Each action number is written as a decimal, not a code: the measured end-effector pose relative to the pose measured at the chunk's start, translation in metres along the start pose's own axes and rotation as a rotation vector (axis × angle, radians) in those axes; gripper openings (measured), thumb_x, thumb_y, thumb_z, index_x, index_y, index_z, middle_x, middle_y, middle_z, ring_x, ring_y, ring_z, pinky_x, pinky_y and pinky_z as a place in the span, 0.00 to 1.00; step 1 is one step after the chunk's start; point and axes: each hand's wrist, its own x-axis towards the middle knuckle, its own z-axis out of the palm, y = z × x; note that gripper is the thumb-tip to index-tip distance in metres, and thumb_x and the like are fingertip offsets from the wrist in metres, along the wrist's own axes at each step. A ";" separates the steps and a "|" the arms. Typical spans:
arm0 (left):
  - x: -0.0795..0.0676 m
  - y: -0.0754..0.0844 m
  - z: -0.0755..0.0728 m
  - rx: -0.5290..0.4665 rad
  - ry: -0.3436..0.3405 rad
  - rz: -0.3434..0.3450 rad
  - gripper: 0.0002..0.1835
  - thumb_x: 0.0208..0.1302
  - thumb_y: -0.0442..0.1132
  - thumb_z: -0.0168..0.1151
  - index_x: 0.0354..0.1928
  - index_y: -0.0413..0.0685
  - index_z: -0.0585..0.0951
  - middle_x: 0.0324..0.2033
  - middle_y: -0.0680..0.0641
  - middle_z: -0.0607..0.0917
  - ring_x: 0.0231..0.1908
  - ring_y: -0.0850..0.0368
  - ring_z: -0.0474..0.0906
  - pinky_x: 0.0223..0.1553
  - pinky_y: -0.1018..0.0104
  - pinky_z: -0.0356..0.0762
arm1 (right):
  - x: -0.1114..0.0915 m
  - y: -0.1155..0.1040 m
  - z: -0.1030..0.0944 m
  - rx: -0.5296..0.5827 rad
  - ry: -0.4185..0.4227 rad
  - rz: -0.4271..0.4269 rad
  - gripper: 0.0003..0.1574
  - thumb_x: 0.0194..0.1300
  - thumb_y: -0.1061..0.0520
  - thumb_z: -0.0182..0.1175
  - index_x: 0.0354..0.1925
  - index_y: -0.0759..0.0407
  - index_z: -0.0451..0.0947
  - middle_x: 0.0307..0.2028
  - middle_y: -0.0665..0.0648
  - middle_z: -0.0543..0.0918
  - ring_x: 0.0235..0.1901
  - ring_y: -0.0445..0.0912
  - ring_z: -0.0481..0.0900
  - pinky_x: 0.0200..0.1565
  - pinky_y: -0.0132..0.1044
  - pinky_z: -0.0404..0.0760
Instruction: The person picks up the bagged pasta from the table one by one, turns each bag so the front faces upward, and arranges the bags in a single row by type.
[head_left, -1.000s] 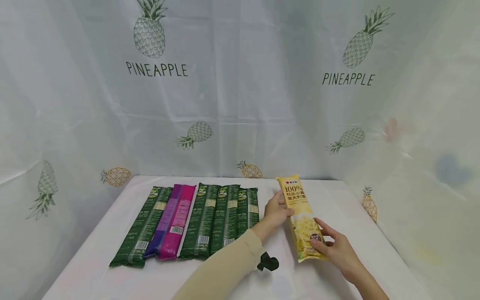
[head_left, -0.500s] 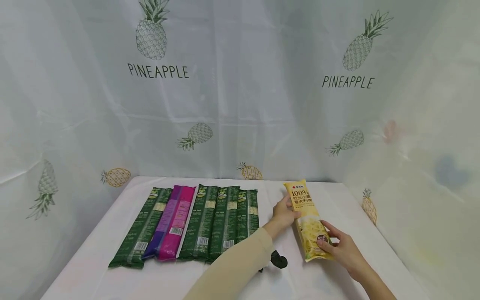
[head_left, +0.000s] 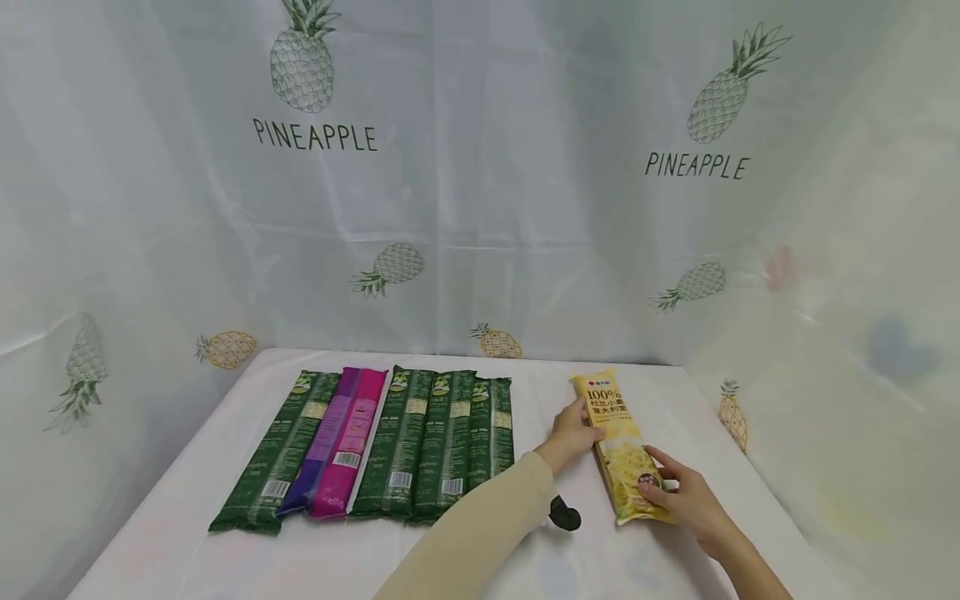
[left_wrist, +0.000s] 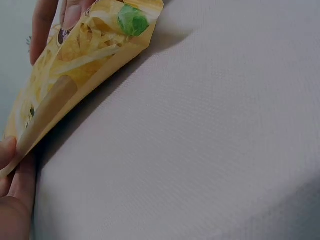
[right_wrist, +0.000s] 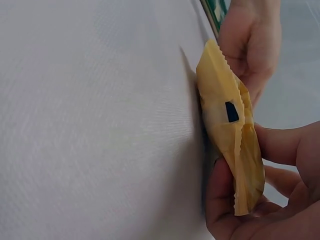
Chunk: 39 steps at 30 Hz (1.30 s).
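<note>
A yellow pasta packet (head_left: 621, 450) lies slanted at the right of the table, printed side up, between both hands. My left hand (head_left: 572, 435) grips its left edge near the middle, thumb on top. At the lower right edge, my right hand (head_left: 693, 504) pinches it, thumb on the printed face. In the left wrist view, the packet (left_wrist: 75, 67) has a narrow shadow along its edge on the cloth; fingers of the left hand (left_wrist: 17, 200) go under it. The right wrist view shows the packet's crimped end (right_wrist: 227, 130) beside the right hand (right_wrist: 290, 180).
To the left lie several dark green packets (head_left: 390, 446) side by side, with a purple-and-pink packet (head_left: 341, 446) among them. A black strap-like object (head_left: 564, 514) shows beside the left sleeve. A pineapple-print curtain (head_left: 510, 208) stands behind the white table (head_left: 300, 562).
Both hands have moved the yellow pasta packet to the right and lowered it a little toward the table. The row of green and purple-pink packets has stayed in place.
</note>
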 end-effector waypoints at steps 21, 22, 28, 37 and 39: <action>-0.005 -0.004 -0.017 0.098 -0.127 0.019 0.46 0.63 0.35 0.74 0.82 0.53 0.66 0.45 0.51 0.77 0.43 0.60 0.73 0.54 0.62 0.74 | 0.009 -0.003 -0.002 -0.184 -0.024 0.026 0.53 0.74 0.46 0.69 0.83 0.61 0.56 0.66 0.79 0.72 0.43 0.50 0.76 0.40 0.40 0.75; -0.005 -0.004 -0.018 0.086 -0.127 0.032 0.45 0.63 0.33 0.74 0.82 0.51 0.66 0.45 0.50 0.77 0.42 0.60 0.73 0.52 0.63 0.75 | 0.009 -0.003 -0.002 -0.185 -0.020 0.025 0.53 0.74 0.46 0.69 0.83 0.61 0.56 0.66 0.79 0.72 0.41 0.50 0.76 0.38 0.39 0.75; -0.009 -0.003 -0.020 0.056 -0.104 0.077 0.43 0.65 0.30 0.74 0.81 0.47 0.67 0.45 0.50 0.78 0.39 0.65 0.75 0.45 0.69 0.78 | 0.013 -0.005 -0.001 -0.247 -0.002 -0.002 0.51 0.74 0.45 0.68 0.83 0.62 0.57 0.65 0.79 0.73 0.43 0.54 0.73 0.40 0.42 0.72; -0.004 -0.007 -0.011 0.121 -0.051 0.116 0.40 0.65 0.31 0.75 0.78 0.46 0.71 0.45 0.50 0.81 0.39 0.65 0.77 0.46 0.71 0.78 | 0.016 0.001 -0.007 -0.235 -0.038 0.014 0.53 0.74 0.43 0.68 0.82 0.65 0.57 0.34 0.57 0.72 0.32 0.48 0.66 0.32 0.39 0.65; -0.003 -0.007 -0.009 0.136 -0.041 0.115 0.39 0.66 0.31 0.75 0.78 0.47 0.72 0.45 0.51 0.82 0.40 0.66 0.77 0.46 0.72 0.78 | 0.015 0.002 -0.008 -0.226 -0.044 0.021 0.53 0.75 0.43 0.67 0.82 0.64 0.56 0.31 0.55 0.69 0.30 0.47 0.64 0.30 0.38 0.63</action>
